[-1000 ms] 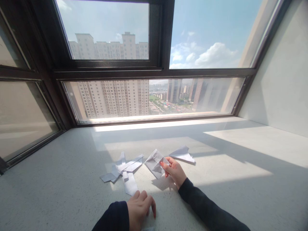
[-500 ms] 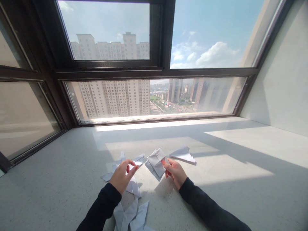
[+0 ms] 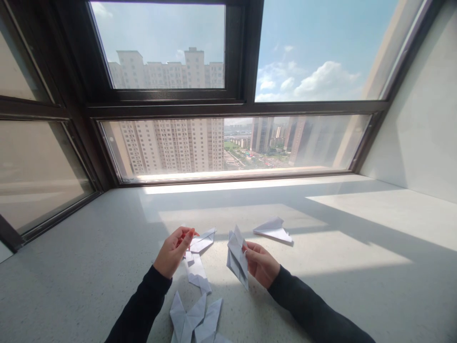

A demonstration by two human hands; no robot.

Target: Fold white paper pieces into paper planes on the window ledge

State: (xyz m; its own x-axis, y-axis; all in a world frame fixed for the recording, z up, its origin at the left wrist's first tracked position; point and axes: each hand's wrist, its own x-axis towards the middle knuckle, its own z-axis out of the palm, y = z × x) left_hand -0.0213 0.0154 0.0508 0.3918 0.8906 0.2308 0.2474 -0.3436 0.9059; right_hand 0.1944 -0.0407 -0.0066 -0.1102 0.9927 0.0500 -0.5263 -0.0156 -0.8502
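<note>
My right hand (image 3: 262, 264) grips a stack of folded white paper pieces (image 3: 237, 259) between thumb and fingers, held up nearly edge-on above the sill. My left hand (image 3: 174, 250) is closed in a pinch at the left, thumb against the fingers. What it pinches, if anything, is hidden. Close beside its fingertips lies a pointed folded paper (image 3: 204, 240). Just below that, another folded paper strip (image 3: 198, 272) rests on the sill. Nearer to me are several winged folded papers (image 3: 189, 317), partly cut off by the frame's lower edge.
A paper plane (image 3: 274, 229) lies on the pale speckled windowsill (image 3: 342, 295), beyond my right hand. Dark window frames (image 3: 171, 110) rise behind the sill, with tall buildings outside. At the right stands a white wall (image 3: 428, 119). Sunlight and shadow bands cross the sill.
My right hand has turned the paper stack from facing me to nearly edge-on. My left hand has shifted left and slightly up, covering where papers showed at its left.
</note>
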